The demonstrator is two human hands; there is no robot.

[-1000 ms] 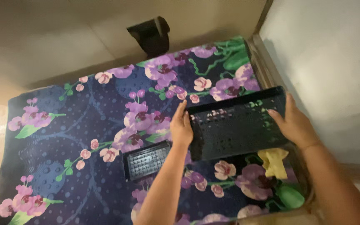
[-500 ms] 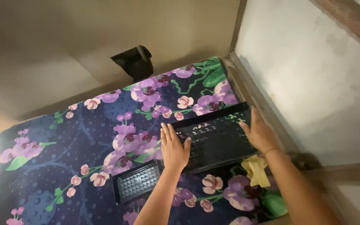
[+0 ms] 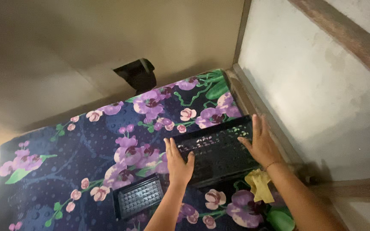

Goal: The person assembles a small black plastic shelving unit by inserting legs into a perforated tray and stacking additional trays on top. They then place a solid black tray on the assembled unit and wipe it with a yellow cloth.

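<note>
Pressing flat on the black laptop (image 3: 219, 152), both your hands sit open with fingers spread, neither curled around anything. Your left hand (image 3: 178, 161) lies on its near left corner; your right hand (image 3: 263, 143) rests on its right edge, close to the pale wall (image 3: 322, 94).

Against the frame half a second ago: the laptop has settled lower onto the floral cloth (image 3: 86, 154), your left hand has slid from the left rim onto the top face, and the view has tipped so more wall shows.

The laptop lies on the right part of the cloth. Its long axis runs left to right, rising a little toward the right, far edge toward the wall corner. You cannot tell which face is up; pale dots show along the far half.

Just beside its near left corner sits a small black keypad (image 3: 140, 201), rectangular, with rows of light keys, long axis roughly parallel.

A crumpled yellow rag (image 3: 260, 185) lies by your right wrist. A dark box-like object (image 3: 135, 75) stands beyond the cloth's far edge; no readable labels there.
</note>
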